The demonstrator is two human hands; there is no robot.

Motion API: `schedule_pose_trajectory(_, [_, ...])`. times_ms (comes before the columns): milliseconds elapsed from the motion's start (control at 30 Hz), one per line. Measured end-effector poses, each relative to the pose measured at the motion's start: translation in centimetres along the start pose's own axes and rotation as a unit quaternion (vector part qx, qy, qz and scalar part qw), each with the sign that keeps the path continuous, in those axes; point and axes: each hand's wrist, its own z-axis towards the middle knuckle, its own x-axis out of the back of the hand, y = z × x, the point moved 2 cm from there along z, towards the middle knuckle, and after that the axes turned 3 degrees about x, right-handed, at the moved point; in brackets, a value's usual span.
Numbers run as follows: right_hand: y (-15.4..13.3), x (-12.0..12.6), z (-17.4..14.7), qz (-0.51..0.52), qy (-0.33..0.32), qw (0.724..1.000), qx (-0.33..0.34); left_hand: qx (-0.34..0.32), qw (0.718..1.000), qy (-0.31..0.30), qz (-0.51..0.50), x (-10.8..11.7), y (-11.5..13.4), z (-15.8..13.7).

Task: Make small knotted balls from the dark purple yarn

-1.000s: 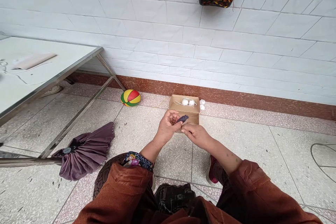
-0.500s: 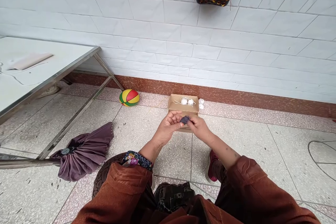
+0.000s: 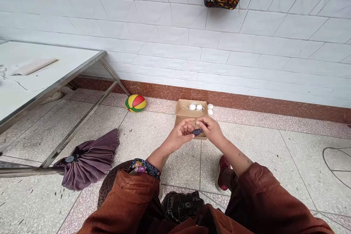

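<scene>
A small dark purple-grey bundle (image 3: pixel 196 132), looking like twisted or wound cloth, is held between my hands over the cardboard box. My left hand (image 3: pixel 179 134) grips its left end between thumb and curled fingers. At the other end, the fingertips of my right hand (image 3: pixel 211 130) are pinched together, touching or just above the bundle; whether thread is between them is too small to make out. Below and behind my hands, the open cardboard box (image 3: pixel 179 111) sits on the floor. White balls of string (image 3: pixel 192 106) lie in its far part; my hands partly hide its near part.
More white balls (image 3: pixel 210 109) rest beside the box. A striped ball (image 3: pixel 135 103) lies near the leg of a white table (image 3: pixel 65 53) on the left. Purple pleated cloth (image 3: pixel 85 168) is on the floor. A black basket (image 3: pixel 225 2) hangs on the tiled wall.
My right hand has risen slightly and shifted right off the bundle's top. The bundle has turned and lies lower, showing more of its length. My left hand keeps hold.
</scene>
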Motion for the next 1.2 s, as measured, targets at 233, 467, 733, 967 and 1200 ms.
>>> schedule_pose_trajectory(233, [0.0, -1.5, -0.9, 0.024, -0.060, 0.997, -0.039, -0.010, 0.988, 0.102, -0.117, 0.6, 0.2, 0.4])
schedule_pose_trajectory(467, [-1.6, -0.7, -0.2, 0.060, -0.113, 0.991, 0.024, 0.006, 0.992, 0.125, 0.008, 1.3, -1.0, 0.7])
schedule_pose_trajectory(733, [-0.1, 0.0, 0.7, 0.086, -0.084, 0.991, -0.054, 0.040, 0.998, -0.024, -0.029, 0.8, -1.0, 0.1])
schedule_pose_trajectory(967, [-0.4, -0.9, -0.2, 0.131, -0.054, 0.987, -0.077, 0.005, 0.991, 0.070, -0.118, 0.1, -0.7, 0.4])
schedule_pose_trajectory(1200, [-0.2, -0.9, -0.1, 0.106, -0.041, 0.991, -0.073, -0.038, 0.991, 0.121, 0.050, 0.5, -0.6, 0.5])
